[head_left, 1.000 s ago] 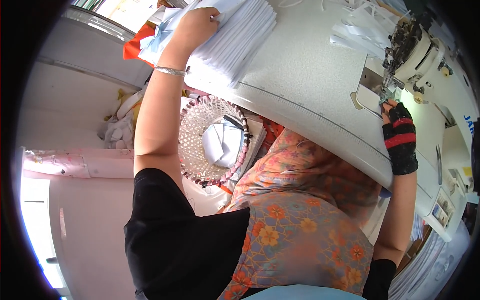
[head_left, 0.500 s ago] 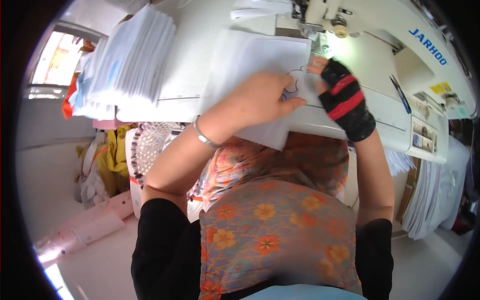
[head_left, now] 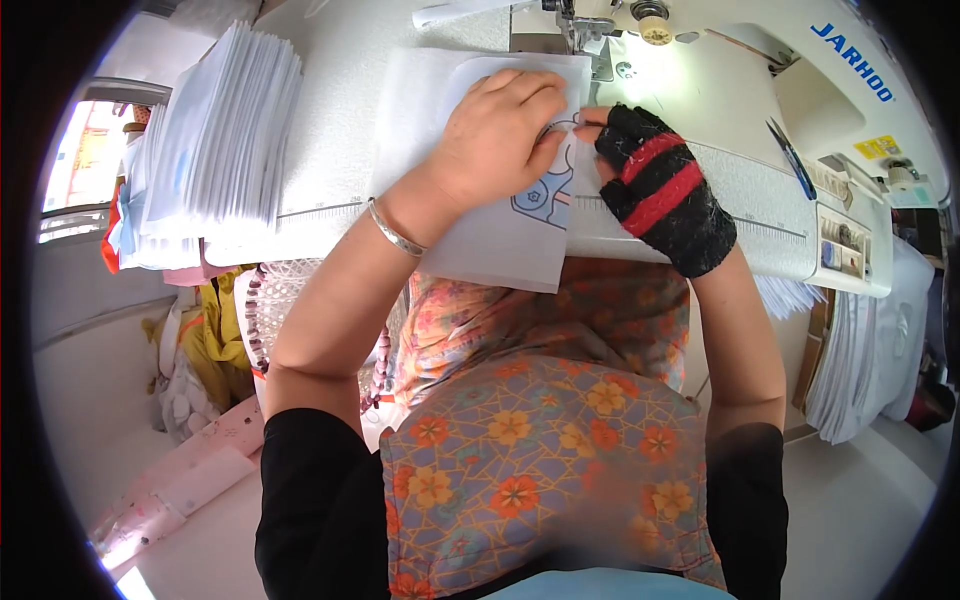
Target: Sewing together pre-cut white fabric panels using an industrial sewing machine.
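A white sheet (head_left: 490,245), seemingly thin cloth, lies on the sewing machine bed with its near edge hanging over the front. A blue and black printed figure (head_left: 540,198) shows along its right side. My left hand (head_left: 505,130) rests on the sheet with its fingers curled and pressed together, the thumb beside the print. At the sheet's right edge, my right hand (head_left: 662,185), in a black fingerless glove with red stripes, pinches with its bare fingertips. Both hands are just in front of the needle and presser foot (head_left: 590,40); the left fingertips are partly hidden.
A tall stack of folded white sheets (head_left: 225,130) stands on the left of the table. Dark thread snips (head_left: 792,160) lie to the right, near a small parts tray (head_left: 843,247). The machine arm (head_left: 840,60) overhangs the back right. More white sheets (head_left: 850,370) hang below right.
My left hand has moved farther away over the sheet, uncovering more of the blue print. My right fingertips have come left to the sheet's edge. The view has shifted slightly.
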`<state>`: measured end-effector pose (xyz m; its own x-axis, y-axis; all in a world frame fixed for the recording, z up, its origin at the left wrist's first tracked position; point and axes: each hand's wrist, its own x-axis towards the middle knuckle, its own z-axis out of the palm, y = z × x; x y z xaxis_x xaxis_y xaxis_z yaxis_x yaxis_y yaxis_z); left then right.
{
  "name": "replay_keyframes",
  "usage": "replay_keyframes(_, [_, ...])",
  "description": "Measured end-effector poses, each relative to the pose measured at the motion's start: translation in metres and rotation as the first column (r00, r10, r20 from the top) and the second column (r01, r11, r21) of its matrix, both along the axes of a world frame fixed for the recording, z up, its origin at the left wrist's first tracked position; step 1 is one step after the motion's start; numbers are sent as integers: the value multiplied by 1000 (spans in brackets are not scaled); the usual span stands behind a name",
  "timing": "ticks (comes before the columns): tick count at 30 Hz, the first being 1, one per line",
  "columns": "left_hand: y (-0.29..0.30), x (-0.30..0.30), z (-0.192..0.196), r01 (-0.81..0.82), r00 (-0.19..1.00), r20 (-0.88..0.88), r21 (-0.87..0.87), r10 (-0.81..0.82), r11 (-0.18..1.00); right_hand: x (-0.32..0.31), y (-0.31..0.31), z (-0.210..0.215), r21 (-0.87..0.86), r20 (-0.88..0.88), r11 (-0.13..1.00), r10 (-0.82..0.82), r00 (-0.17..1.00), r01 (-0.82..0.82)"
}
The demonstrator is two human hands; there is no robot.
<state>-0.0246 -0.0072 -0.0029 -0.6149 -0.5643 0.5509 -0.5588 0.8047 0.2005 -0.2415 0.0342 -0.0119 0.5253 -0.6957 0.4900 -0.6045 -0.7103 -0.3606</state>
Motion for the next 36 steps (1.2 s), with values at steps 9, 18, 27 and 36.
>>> replay_keyframes(9, [3,0,-5,-14,997,80,99,6,995,-9,-27,-9,-100,-70,992,-82,994,75])
replay_keyframes(18, [-7,-14,-10,-108,988,117,34,103,994,-9,-69,-26,-200,-191,979,-91,977,52])
replay_keyframes(27, [-8,-15,-19,-141,984,110,-5,141,990,-4,-26,-10,-100,-81,995,-29,996,21])
replay_keyframes(36, [-13,12,-10,-70,993,93,-18,71,997,-5,-27,-12,-141,-78,990,2,997,-13])
